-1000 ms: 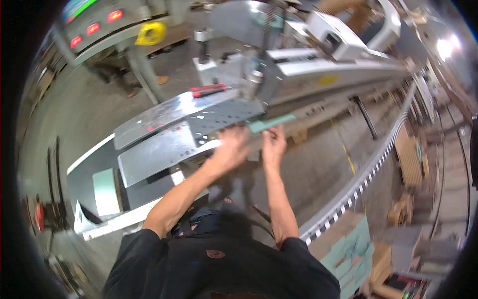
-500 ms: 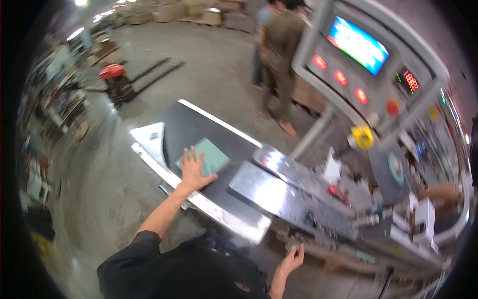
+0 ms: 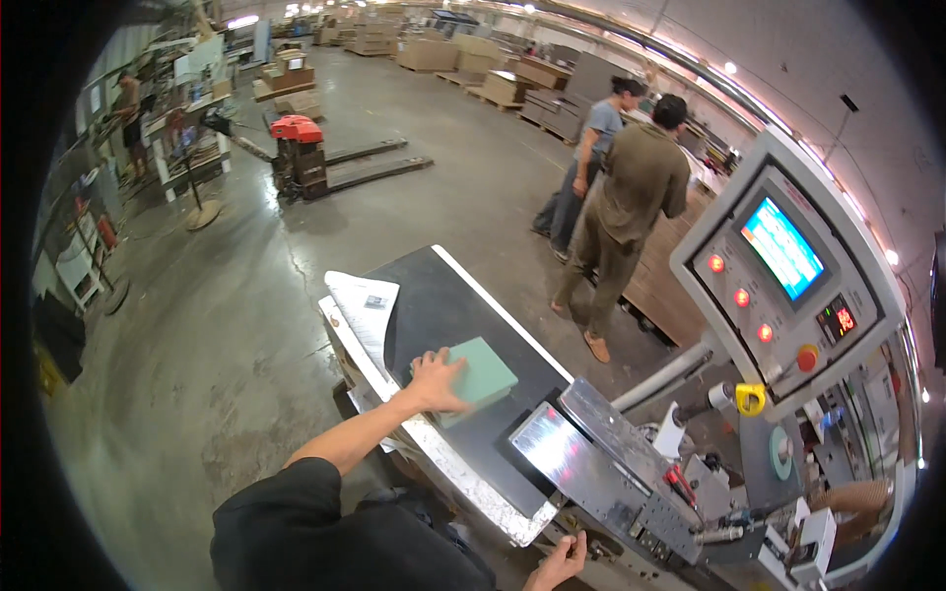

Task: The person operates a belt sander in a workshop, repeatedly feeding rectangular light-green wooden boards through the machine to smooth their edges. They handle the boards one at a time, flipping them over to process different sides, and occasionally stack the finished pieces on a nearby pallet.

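My left hand (image 3: 435, 380) lies flat on a pale green rectangular panel (image 3: 479, 378), fingers spread over its near edge. The panel rests on the black belt (image 3: 443, 305) of a feed table. My right hand (image 3: 560, 563) hangs low at the bottom edge, below the machine's metal front, fingers loosely curled and holding nothing. A shiny metal plate (image 3: 552, 448) follows the belt to the right.
A white printed sheet (image 3: 366, 307) lies at the belt's far left end. A control panel (image 3: 788, 266) with a screen and red buttons stands at right. Two people (image 3: 631, 197) stand behind the machine. A red pallet jack (image 3: 301, 153) is parked on the concrete floor.
The view has swung from the machine's long rail to the feed table. My left hand has reached onto the green panel; my right hand has dropped below the table edge.
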A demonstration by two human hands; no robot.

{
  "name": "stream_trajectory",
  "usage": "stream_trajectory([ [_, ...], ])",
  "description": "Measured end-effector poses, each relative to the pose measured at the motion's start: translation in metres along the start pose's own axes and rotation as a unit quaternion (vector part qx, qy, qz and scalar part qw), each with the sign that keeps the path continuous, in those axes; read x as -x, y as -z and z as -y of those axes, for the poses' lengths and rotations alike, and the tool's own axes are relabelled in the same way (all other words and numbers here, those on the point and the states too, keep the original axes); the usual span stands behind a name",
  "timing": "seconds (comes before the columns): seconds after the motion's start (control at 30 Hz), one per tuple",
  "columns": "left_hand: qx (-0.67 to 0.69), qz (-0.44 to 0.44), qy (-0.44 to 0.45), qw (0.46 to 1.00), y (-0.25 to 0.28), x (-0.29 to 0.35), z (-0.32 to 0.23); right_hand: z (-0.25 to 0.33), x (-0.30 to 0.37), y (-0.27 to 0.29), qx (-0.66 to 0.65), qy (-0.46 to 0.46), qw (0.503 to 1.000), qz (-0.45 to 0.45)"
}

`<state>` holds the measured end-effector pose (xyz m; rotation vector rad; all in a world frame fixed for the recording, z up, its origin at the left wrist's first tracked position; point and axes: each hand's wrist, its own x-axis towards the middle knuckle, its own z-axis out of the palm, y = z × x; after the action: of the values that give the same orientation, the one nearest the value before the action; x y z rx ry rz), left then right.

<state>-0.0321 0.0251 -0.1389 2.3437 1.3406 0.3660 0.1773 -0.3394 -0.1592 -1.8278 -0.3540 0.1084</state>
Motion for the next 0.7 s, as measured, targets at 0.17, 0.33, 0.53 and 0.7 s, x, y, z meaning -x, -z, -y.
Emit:
stream_trajectory([
  [0.17, 0.107, 0.074, -0.229, 0.965, 0.036, 0.015, -0.051, -0.075, 0.014, 0.005, -0.087, -0.049, 0.994, -0.044],
  [0.33, -0.004, 0.168, -0.455, 0.875, -0.006, 0.028, -0.124, -0.030, 0.035, -0.003, -0.052, -0.052, 0.997, -0.031],
  [0.53, -0.015, 0.202, -0.512, 0.835, -0.062, 0.007, -0.178, -0.006, 0.043, -0.002, -0.056, -0.036, 0.997, -0.040],
  [0.7, 0.044, 0.152, -0.506, 0.848, -0.088, -0.008, -0.182, 0.001, 0.036, -0.013, -0.057, -0.006, 0.997, -0.042],
])
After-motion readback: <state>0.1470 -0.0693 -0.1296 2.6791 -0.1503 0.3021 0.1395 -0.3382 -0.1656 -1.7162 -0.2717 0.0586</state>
